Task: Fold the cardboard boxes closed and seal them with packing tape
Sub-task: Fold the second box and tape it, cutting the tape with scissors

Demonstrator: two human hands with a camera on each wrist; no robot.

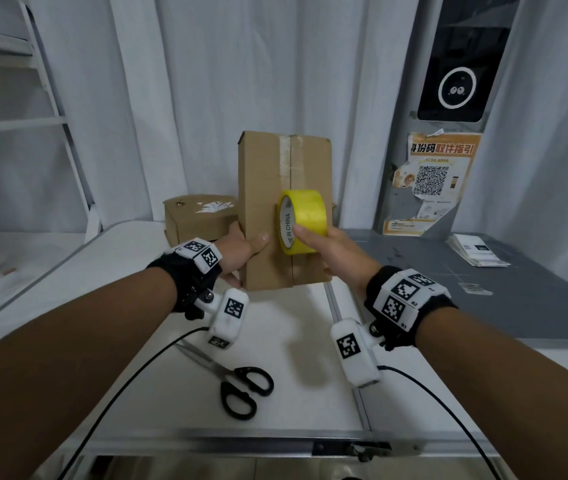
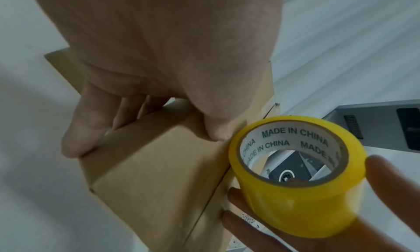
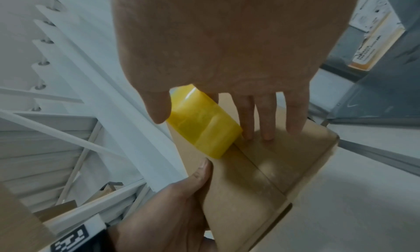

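Observation:
A brown cardboard box stands tilted up on the white table, its closed flap seam facing me with tape along the upper part. My left hand grips the box's left edge, thumb on the front and fingers behind. My right hand holds a yellow roll of packing tape against the seam at mid height, thumb on the roll and three fingers lying on the box. The roll reads MADE IN CHINA inside; its yellow side shows in the right wrist view.
A second cardboard box sits behind, to the left. Black-handled scissors lie on the table near me. A grey surface with paper slips is at right; a white rack stands at left.

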